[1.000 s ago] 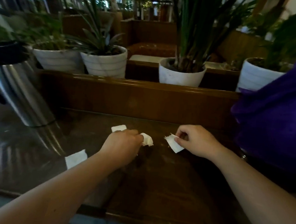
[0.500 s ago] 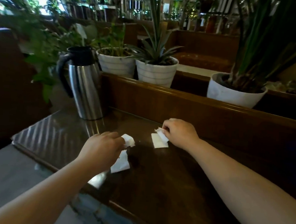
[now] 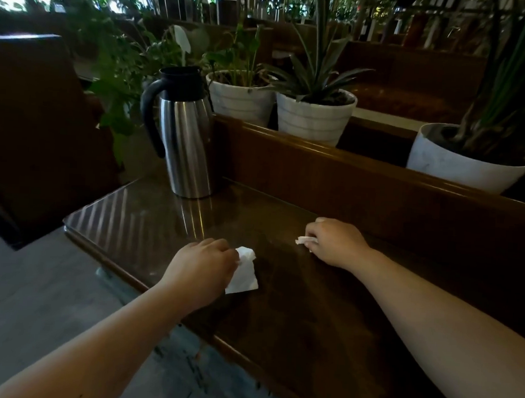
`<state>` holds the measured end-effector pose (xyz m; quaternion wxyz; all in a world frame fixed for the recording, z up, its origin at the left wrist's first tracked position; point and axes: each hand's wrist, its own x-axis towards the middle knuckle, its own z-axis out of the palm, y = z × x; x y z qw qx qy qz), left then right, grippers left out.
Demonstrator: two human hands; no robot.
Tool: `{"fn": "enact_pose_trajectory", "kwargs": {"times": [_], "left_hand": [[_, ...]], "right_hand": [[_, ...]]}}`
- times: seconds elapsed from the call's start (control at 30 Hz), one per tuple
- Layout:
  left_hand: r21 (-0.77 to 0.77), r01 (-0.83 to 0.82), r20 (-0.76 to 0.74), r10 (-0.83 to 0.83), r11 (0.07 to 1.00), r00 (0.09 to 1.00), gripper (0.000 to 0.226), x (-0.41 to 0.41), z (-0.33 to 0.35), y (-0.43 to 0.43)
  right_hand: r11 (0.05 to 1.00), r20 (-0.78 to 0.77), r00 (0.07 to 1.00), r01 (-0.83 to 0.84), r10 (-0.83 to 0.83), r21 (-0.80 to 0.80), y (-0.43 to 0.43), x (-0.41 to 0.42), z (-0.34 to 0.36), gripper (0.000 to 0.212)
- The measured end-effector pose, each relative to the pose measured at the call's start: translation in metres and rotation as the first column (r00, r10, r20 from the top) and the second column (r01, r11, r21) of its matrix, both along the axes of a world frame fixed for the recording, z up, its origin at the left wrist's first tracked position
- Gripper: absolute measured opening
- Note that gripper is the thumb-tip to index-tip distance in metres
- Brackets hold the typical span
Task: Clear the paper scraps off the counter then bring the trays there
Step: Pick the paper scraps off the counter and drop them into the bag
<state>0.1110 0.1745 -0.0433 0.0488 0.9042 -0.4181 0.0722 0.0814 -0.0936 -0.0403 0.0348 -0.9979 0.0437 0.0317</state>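
Note:
The dark wooden counter has a glossy top. My left hand rests on it near the front edge, fingers closed on white paper scraps that stick out to its right, one crumpled and one flat piece hanging down onto the wood. Farther back and to the right, my right hand is closed on a small crumpled white scrap whose end pokes out to the left. No trays are in view.
A steel thermos jug with a black handle stands at the counter's back left. A raised wooden ledge runs behind the counter, with white plant pots beyond it. Grey floor lies to the left.
The view swung left, bringing the jug into sight. My right hand gathered the flat scrap into its fingers. My left hand took hold of the scrap near the front edge.

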Motion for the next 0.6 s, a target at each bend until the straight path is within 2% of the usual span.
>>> {"fn": "enact_pose_trajectory", "kwargs": {"times": [0.17, 0.27, 0.43, 0.6], "left_hand": [[0.090, 0.040, -0.109, -0.030, 0.995, 0.994, 0.044, -0.001, -0.002, -0.004], [0.153, 0.053, -0.122, -0.034, 0.987, 0.992, 0.052, 0.001, -0.005, -0.004], [0.125, 0.106, -0.102, -0.094, 0.986, 0.990, 0.034, 0.008, -0.007, -0.010], [0.040, 0.212, -0.068, -0.209, 0.976, 0.975, 0.028, 0.006, -0.002, -0.024]], "right_hand": [[1.000, 0.031, 1.000, 0.005, -0.005, -0.008, 0.004, -0.009, 0.003, 0.013], [1.000, 0.052, 0.999, -0.004, 0.004, 0.004, 0.005, -0.016, 0.007, 0.013], [0.999, 0.095, 0.995, 0.009, -0.012, 0.035, 0.015, -0.034, 0.019, 0.012], [0.998, 0.118, 0.991, 0.061, -0.064, 0.027, 0.029, -0.062, 0.029, 0.016]]}}
